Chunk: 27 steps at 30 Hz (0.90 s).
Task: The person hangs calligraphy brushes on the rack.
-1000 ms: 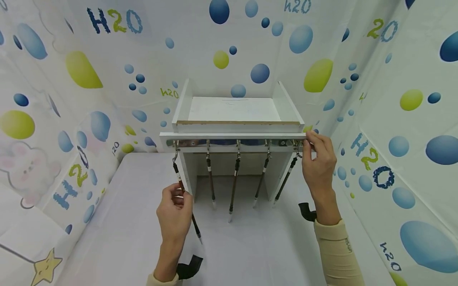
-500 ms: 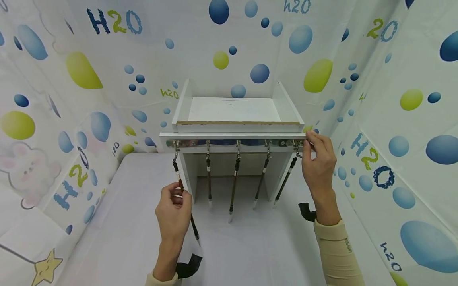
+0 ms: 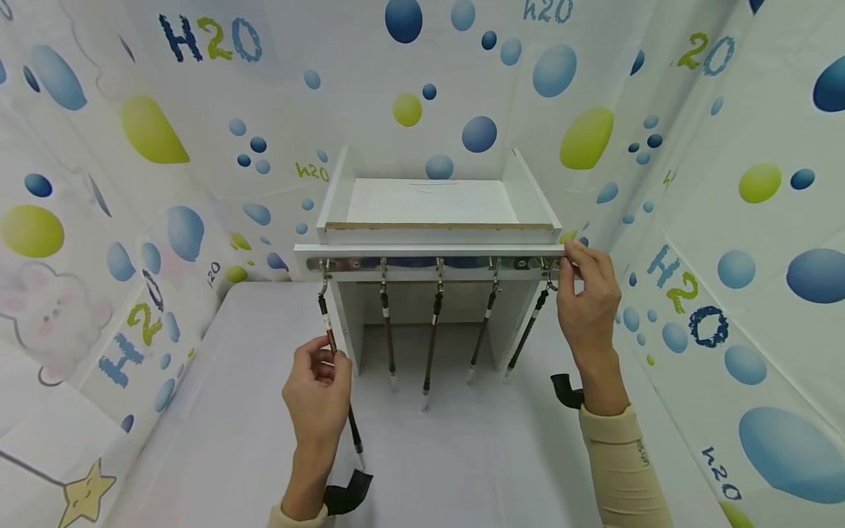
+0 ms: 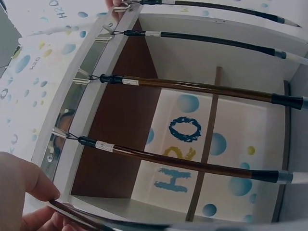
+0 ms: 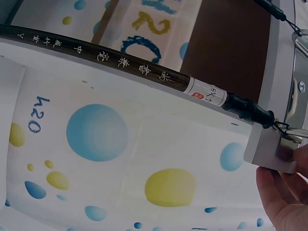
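Note:
A white wooden stand carries a rail [image 3: 409,251] with metal hooks along its front. Several calligraphy brushes hang from the hooks, among them a middle brush [image 3: 433,337]. My left hand [image 3: 315,396] pinches the leftmost calligraphy brush [image 3: 326,315] partway down its dark handle, its loop still on the hook. In the left wrist view that brush [image 4: 86,217] crosses the bottom edge. My right hand [image 3: 590,315] grips the rail's right end, thumb at the front, beside the rightmost brush [image 3: 528,330]. The right wrist view shows white characters on that brush's handle [image 5: 120,62].
Above the rail sits an open white tray [image 3: 432,202] with raised sides. White side panels [image 3: 346,323] flank the space under the rail. A white surface [image 3: 218,411] lies below, and curtains with blue and green dots [image 3: 284,110] surround it.
My left hand has shifted slightly left, and the lower end of the pinched calligraphy brush has swung left with it. The right hand keeps its place on the rail.

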Motion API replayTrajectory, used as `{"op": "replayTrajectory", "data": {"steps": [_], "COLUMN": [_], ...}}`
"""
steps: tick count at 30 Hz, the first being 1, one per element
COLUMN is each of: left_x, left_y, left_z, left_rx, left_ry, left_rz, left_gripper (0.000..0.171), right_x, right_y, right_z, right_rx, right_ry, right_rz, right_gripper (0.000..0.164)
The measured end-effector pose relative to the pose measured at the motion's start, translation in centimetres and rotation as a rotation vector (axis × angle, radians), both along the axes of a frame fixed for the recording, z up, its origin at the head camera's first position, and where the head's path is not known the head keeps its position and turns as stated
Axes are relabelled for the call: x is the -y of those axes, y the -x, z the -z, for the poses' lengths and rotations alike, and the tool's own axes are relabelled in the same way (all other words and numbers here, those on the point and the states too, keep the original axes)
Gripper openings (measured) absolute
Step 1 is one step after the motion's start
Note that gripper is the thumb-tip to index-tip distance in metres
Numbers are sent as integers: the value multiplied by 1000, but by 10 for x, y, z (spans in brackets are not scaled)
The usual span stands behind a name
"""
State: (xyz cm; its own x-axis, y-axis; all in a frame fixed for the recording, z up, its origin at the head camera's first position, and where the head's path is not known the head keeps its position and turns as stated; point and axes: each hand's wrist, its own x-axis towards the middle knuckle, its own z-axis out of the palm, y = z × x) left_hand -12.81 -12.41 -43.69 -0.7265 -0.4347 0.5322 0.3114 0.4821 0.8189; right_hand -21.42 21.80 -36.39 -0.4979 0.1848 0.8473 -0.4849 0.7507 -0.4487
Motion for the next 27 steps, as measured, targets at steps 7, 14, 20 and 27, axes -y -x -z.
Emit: {"op": "replayTrajectory", "data": {"steps": [7, 14, 20, 27], "left_x": [-1, -2, 0, 1], "left_y": [-4, -2, 1, 5], "left_z": [0, -2, -2, 4], "left_rx": [-32, -45, -58, -29], "left_ry": [-6, 6, 16, 32], "left_rz": [4, -13, -22, -22], "left_gripper": [26, 26, 24, 24], "right_x": [0, 0, 0, 0], "right_y": [1, 1, 0, 0], "right_z": [0, 0, 0, 0], "right_rx": [-5, -2, 3, 0], "right_ry": [0, 2, 5, 5], "right_rz": [-3, -4, -2, -6], "right_gripper": [29, 30, 30, 30]}}
